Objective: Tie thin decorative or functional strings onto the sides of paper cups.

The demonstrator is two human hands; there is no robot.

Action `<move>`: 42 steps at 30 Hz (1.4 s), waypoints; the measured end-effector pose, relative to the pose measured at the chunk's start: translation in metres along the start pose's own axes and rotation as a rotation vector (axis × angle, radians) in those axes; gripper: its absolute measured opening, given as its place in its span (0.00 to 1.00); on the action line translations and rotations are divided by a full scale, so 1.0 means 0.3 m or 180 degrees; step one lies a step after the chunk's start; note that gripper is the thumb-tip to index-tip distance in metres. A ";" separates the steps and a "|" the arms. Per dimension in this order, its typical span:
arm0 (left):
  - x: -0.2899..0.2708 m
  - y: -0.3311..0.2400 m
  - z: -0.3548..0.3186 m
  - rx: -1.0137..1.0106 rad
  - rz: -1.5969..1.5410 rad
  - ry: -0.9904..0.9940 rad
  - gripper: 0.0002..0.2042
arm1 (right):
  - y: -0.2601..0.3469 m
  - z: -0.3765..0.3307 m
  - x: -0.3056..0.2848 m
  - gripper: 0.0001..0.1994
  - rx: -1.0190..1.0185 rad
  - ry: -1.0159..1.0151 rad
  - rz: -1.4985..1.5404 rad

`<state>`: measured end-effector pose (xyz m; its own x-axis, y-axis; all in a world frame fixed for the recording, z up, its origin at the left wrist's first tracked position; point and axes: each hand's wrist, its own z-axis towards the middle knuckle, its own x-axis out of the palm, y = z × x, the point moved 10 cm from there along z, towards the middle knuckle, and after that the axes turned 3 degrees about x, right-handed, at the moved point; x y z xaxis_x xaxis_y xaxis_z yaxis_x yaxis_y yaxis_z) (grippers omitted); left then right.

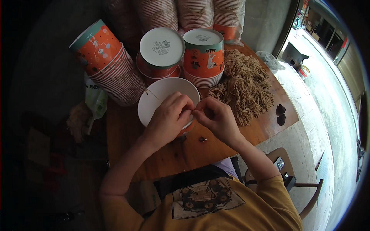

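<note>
A white-lined paper bucket (175,84) stands mouth up in front of me, its orange outside just showing below the rim. A thin tan cord (154,95) runs from the bucket's left rim across the opening toward my left hand (169,115). That hand is closed in a pinch on the cord over the right part of the mouth. My right hand (217,117) meets it at the right rim, thumb and forefinger pinched together on the cord's end. The fingers partly hide the cord there. Just to the right lies a heap of similar tan cords (246,86).
A leaning stack of orange buckets (104,61) stands at the left. Two upside-down bucket stacks (162,46) (203,57) rise behind the bucket. Bagged stacks (195,15) line the back. Small dark objects (281,114) lie near the wooden table's (162,163) right edge. A chair (287,161) stands right.
</note>
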<state>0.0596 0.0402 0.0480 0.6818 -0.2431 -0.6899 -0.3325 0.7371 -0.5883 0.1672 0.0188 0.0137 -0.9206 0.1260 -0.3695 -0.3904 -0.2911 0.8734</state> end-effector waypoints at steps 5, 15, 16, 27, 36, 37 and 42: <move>-0.003 -0.033 -0.017 0.0190 0.0545 -0.0254 0.05 | 0.034 -0.014 -0.009 0.05 -0.0409 -0.0263 -0.0153; 0.006 0.038 -0.037 -0.0415 -0.0615 -0.0372 0.06 | 0.067 -0.044 -0.013 0.05 -0.0773 -0.0495 -0.0440; 0.006 0.036 -0.036 -0.0405 -0.0616 -0.0357 0.06 | 0.064 -0.045 -0.012 0.05 -0.0756 -0.0479 -0.0414; 0.072 0.099 -0.015 -0.0821 -0.2022 -0.0039 0.11 | -0.005 -0.052 -0.012 0.06 -0.0150 -0.0231 0.0319; 0.094 0.082 -0.001 -0.1256 -0.2293 0.0168 0.19 | -0.080 -0.051 -0.007 0.05 0.0256 -0.0421 0.0739; 0.094 0.086 0.001 -0.1260 -0.2291 0.0170 0.19 | -0.104 -0.054 0.009 0.05 0.0447 -0.0374 0.1059; 0.118 0.128 -0.010 -0.1598 -0.2841 0.0282 0.20 | -0.154 -0.069 0.052 0.06 0.1189 -0.0153 0.1945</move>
<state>0.0690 0.0580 -0.0005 0.7705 -0.6338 0.0686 0.0239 -0.0788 -0.9966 0.1709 0.0145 -0.0389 -0.9699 0.0884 0.2270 0.2296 0.0201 0.9731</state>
